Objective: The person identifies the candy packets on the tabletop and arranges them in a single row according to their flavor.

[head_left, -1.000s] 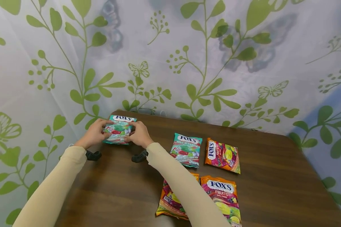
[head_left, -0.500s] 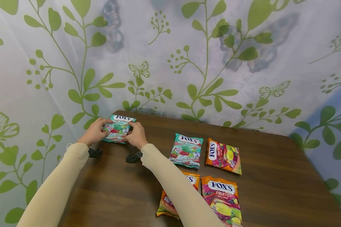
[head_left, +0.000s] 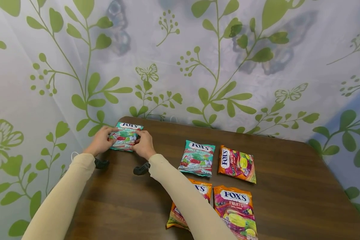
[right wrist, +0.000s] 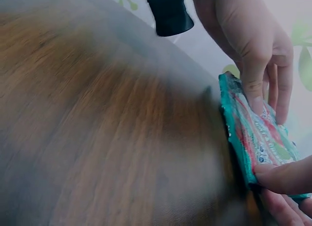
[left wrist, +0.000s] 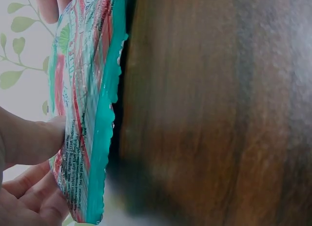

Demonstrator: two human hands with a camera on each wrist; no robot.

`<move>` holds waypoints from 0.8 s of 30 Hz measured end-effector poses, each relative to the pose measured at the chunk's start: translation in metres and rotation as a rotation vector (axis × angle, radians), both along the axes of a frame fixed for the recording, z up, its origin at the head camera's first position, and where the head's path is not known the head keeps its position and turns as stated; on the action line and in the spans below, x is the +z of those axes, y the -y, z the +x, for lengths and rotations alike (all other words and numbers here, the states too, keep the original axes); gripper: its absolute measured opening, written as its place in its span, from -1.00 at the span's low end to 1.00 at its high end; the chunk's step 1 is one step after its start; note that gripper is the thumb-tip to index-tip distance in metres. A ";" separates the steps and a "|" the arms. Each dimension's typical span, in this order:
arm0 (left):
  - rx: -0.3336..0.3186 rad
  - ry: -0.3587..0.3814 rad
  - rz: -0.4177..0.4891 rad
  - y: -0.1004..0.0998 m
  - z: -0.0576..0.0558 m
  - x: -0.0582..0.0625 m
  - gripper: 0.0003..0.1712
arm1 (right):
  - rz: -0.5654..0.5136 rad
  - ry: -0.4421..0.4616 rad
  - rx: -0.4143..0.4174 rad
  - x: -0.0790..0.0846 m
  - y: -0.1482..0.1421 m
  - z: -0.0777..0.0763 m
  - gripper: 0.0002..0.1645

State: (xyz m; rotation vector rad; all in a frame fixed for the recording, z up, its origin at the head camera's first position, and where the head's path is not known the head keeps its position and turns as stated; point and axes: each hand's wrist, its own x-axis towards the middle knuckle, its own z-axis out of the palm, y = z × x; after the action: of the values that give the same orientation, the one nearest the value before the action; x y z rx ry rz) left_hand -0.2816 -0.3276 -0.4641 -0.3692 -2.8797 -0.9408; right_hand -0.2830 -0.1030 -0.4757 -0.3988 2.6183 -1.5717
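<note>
A teal bag of Fox's Mint Blossom candy (head_left: 125, 137) lies at the back left corner of the table. My left hand (head_left: 102, 140) grips its left side, thumb on the front and fingers around the edge. On the opposite side my right hand (head_left: 145, 144) holds the bag with its thumb over the lower part. Close up in the left wrist view, the bag (left wrist: 83, 114) shows its crimped teal bottom seam low over the wood. In the right wrist view both hands hold the bag (right wrist: 263, 133), the right thumb (right wrist: 285, 177) pressing near a corner.
A second teal Mint Blossom bag (head_left: 198, 158) lies mid-table, with an orange Fruits bag (head_left: 237, 164) turned sideways beside it. Two more Fruits bags lie in front, one (head_left: 235, 213) in view and one (head_left: 180, 213) partly under the right sleeve. A leaf-patterned curtain (head_left: 174, 66) hangs behind.
Both hands have stayed on the teal bag, shifting it very slightly toward the back left. The right hand has moved a little left with its edge. The other bags lie still.
</note>
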 end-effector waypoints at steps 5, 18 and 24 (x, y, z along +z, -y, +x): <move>0.000 -0.016 0.006 -0.001 -0.001 -0.002 -0.50 | 0.032 -0.034 -0.024 -0.005 0.001 -0.002 -0.16; -0.012 -0.054 0.016 -0.009 0.006 -0.002 -0.49 | 0.107 -0.118 -0.011 -0.001 -0.004 0.005 -0.05; -0.028 -0.053 0.068 -0.022 0.006 0.011 -0.36 | 0.114 -0.189 0.020 0.010 -0.017 0.009 -0.02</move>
State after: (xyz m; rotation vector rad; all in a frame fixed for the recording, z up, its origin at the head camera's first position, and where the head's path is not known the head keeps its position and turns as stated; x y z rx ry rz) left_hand -0.2757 -0.3057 -0.4535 -0.4228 -2.7937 -1.0145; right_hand -0.2741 -0.0864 -0.4656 -0.5903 2.8160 -1.4350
